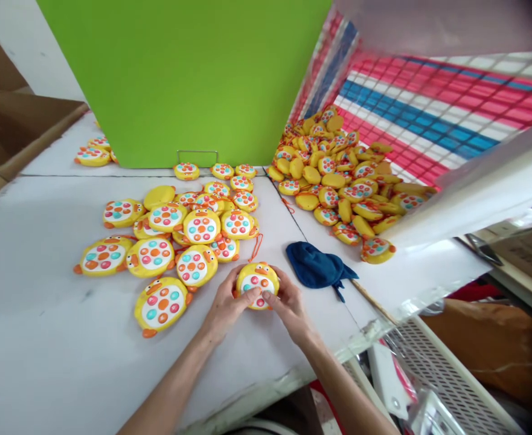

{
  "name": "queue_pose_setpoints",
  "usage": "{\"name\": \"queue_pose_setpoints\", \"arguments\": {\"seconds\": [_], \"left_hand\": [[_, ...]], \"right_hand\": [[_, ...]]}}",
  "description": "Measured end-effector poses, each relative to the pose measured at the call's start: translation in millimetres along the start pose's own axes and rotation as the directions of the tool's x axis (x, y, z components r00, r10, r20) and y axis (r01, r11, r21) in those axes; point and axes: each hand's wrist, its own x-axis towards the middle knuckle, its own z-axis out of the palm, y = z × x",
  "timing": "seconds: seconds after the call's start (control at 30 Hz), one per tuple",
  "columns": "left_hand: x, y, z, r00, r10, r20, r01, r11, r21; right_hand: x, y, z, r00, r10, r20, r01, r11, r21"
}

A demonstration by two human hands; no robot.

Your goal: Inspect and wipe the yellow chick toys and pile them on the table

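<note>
Between both hands, above the white table near its front edge, is a yellow duck-shaped toy [257, 279] with coloured round buttons on a white face. My left hand [230, 302] grips its left side and my right hand [289, 302] its right side. Both thumbs rest on the lower buttons, and the other fingers are mostly hidden behind the toy. A loose group of the same duck toys [201, 226] lies just beyond and to the left, some stacked on each other. Right of my hands lies a dark blue cloth bundle [316, 264] tied to a wooden stick [374, 300].
A big heap of duck toys [333, 180] fills the back right, against a striped sheet [410, 121] behind wire mesh. A green panel [184, 78] stands at the back. A cardboard box [16, 133] is at the left. Below the table's right edge sits a white plastic basket [451, 368].
</note>
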Motion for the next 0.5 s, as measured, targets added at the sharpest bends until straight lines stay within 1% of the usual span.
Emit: {"name": "queue_pose_setpoints", "arguments": {"seconds": [0.1,0.23,0.33,0.43,0.5], "left_hand": [[-0.4,-2.5,-0.8,1.0,-0.02,-0.004,0.02,1.0,-0.022],[0.8,-6.0,-1.7,1.0,-0.019,-0.017,0.018,0.999,-0.04],[1.0,-7.3,-1.0,1.0,-0.026,0.009,0.027,0.993,-0.112],[-0.2,-6.2,0.1,0.996,-0.074,0.048,0.082,0.978,-0.19],[-1.5,-3.1,0.7,0.994,-0.084,0.076,0.097,0.979,-0.177]], "right_hand": [[-1.4,3.0,0.0,1.0,-0.001,-0.015,0.0,0.999,-0.041],[-4.5,0.2,3.7,1.0,0.016,0.002,-0.016,0.999,0.028],[-6.0,0.0,6.1,0.999,0.021,-0.032,-0.019,0.997,0.069],[-5.3,4.5,4.8,0.996,0.044,-0.078,-0.038,0.996,0.078],[-4.1,8.2,2.4,0.992,0.071,-0.103,-0.062,0.995,0.081]]}}
